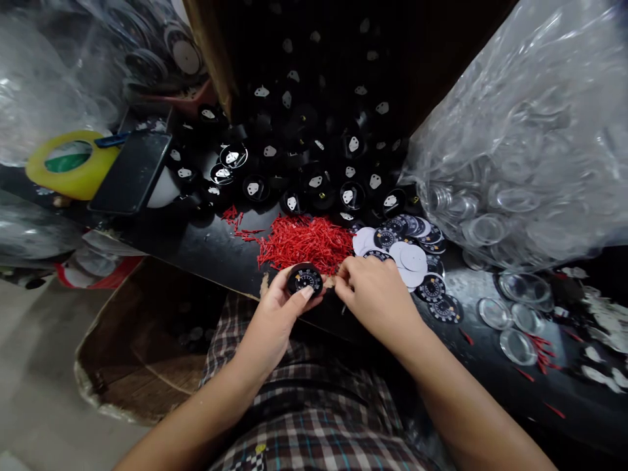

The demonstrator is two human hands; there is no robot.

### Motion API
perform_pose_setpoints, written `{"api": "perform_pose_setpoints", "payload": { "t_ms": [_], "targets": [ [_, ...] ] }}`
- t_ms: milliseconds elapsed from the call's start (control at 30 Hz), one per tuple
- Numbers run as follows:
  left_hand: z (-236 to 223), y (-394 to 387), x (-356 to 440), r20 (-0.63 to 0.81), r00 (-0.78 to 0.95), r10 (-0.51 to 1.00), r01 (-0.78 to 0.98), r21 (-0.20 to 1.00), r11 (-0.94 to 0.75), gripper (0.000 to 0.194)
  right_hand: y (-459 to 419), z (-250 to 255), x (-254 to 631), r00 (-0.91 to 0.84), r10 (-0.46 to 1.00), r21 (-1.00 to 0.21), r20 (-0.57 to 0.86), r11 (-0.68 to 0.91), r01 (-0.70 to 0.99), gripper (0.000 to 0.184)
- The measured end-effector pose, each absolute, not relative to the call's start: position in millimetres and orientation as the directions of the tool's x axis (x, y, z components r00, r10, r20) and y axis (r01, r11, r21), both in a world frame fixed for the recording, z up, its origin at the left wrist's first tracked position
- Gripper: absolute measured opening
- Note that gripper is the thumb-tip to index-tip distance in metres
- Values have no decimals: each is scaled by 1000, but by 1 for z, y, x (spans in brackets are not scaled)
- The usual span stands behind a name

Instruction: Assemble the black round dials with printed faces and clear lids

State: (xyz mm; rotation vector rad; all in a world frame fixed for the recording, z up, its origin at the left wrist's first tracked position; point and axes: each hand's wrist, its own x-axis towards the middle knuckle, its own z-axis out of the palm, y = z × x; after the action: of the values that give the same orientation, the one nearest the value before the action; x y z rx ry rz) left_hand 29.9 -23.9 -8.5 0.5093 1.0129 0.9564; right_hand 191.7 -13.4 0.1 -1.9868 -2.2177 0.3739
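My left hand (277,307) grips a round black gauge body with a printed dial face (305,279), thumb across its lower edge. My right hand (373,296) sits just to its right, fingers pinched together at the edge of a heap of small red pointer needles (307,241); whatever the fingertips hold is too small to see. Loose printed dial discs (415,258), some face down and white, lie beside the right hand. A big pile of black gauge housings (318,150) fills the back of the bench.
A clear plastic bag of transparent lens covers (530,144) stands at the right, with loose covers (515,320) on the bench. A yellow tape roll (69,163) and a dark phone (131,173) lie at the left. A cardboard box (137,340) sits below the bench.
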Motion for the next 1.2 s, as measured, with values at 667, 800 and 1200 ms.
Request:
{"api": "perform_pose_setpoints", "payload": {
  "t_ms": [667, 800, 1200],
  "targets": [
    [-4, -27, 42, -380, 362, 851, -437, 737, 515, 23, -43, 2, 208, -167, 951, -490, 261, 280, 826, 8],
    [-3, -26, 42, -420, 363, 832, -425, 719, 549, 31, -43, 1, 209, -176, 950, -459, 258, 281, 843, 11],
    [-17, -18, 57, -335, 315, 888, -383, 811, 442, 34, -42, 14, 200, -129, 977, -716, 170, 212, 665, 10]
  ]
}}
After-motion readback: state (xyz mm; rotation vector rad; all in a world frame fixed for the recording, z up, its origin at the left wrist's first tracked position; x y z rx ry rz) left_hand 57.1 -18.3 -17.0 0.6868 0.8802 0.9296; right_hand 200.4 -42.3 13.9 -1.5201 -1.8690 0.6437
